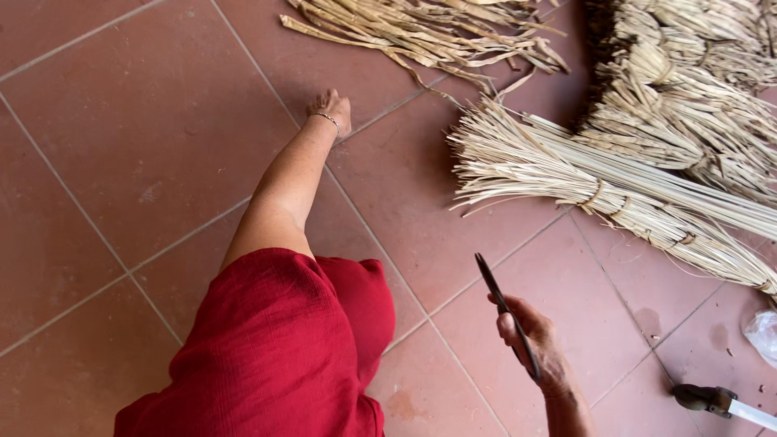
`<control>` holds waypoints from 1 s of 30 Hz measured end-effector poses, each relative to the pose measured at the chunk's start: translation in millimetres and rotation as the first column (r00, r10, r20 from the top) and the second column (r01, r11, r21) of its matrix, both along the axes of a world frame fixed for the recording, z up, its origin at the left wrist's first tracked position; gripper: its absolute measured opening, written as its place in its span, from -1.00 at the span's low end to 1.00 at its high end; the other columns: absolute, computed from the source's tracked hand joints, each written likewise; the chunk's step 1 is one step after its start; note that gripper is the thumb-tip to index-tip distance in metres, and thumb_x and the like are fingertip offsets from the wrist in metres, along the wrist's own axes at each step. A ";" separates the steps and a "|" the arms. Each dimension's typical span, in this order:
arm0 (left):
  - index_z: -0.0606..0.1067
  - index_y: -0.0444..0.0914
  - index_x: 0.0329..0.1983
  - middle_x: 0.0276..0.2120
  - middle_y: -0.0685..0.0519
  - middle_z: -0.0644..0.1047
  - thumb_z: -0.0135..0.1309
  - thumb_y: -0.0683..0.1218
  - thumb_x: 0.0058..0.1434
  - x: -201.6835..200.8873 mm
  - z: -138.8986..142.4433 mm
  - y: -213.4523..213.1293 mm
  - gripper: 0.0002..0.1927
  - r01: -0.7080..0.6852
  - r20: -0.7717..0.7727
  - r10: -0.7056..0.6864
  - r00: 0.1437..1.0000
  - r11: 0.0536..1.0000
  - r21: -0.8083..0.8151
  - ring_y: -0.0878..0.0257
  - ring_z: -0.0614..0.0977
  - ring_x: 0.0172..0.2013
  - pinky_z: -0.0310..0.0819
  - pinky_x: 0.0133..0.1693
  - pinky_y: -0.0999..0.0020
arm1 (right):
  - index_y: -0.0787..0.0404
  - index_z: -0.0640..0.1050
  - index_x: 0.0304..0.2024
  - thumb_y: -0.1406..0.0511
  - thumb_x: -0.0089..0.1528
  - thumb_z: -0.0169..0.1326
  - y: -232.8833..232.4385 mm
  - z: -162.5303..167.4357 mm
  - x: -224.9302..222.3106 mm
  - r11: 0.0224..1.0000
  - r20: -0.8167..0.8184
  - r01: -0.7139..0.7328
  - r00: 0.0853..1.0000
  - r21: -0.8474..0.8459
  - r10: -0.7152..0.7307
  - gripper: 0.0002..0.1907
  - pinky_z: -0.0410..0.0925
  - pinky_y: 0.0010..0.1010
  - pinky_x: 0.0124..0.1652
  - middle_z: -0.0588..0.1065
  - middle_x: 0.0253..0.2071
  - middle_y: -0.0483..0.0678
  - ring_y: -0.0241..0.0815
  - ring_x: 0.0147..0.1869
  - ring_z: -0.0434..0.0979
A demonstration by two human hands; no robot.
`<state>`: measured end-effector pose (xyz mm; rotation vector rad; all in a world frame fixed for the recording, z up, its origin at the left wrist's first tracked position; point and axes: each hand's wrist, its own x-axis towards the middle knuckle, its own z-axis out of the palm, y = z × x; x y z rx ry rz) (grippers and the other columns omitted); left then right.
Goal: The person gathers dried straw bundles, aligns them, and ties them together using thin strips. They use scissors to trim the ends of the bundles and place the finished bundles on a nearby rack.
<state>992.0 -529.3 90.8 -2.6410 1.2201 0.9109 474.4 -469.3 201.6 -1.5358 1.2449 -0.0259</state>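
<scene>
A: What is in the right hand [530,336]?
B: It grips a dark blade [506,314], tip raised over the red tile floor [137,146].
A: And the left hand [332,108]?
B: Pressed on the floor, holding nothing, near loose dry strips [421,32]. 1 tied straw bundle [599,186] lies to the right

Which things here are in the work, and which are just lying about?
In hand: right hand grips a dark blade; left hand presses the floor tiles near loose dried strips.
Lying about: tied reed bundles, another tool, clear plastic bag.
</scene>
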 end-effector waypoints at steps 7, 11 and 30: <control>0.11 -0.10 0.50 0.39 -0.12 0.19 0.09 -0.22 0.24 100.8 -4.3 -21.5 -0.23 -0.374 -0.095 0.362 0.927 0.901 -0.222 -0.05 0.23 0.41 0.22 0.35 -0.01 | 0.23 0.57 0.14 0.09 0.27 0.06 1.6 -8.4 103.0 0.993 -0.069 -0.002 0.998 0.121 0.010 -0.51 0.30 -0.50 -0.42 0.38 -0.50 -0.21 -0.38 -0.44 0.33; 0.03 -0.09 0.58 0.39 -0.11 0.17 -0.15 -0.02 0.54 141.2 -14.9 -37.4 -0.41 -0.381 -0.098 0.379 0.920 0.804 -0.457 -0.06 0.23 0.35 0.05 0.35 -0.27 | 0.30 0.57 0.12 0.05 0.31 0.03 -0.6 -3.8 147.9 0.981 -0.102 0.068 0.993 0.179 -0.050 -0.48 0.28 -0.50 -0.40 0.35 -0.52 -0.19 -0.36 -0.43 0.31; 0.58 -0.12 0.05 -0.28 0.02 0.61 0.23 -0.09 0.36 193.7 -10.7 -0.2 -0.78 -0.115 -0.301 -0.207 0.931 0.615 -0.780 0.14 0.65 -0.25 0.57 -0.15 0.14 | 0.42 0.49 0.17 0.00 0.38 0.00 -75.3 7.2 344.6 0.999 0.342 -0.035 0.939 -0.017 0.039 -0.39 0.22 -0.57 -0.36 0.33 -0.48 -0.21 -0.41 -0.38 0.29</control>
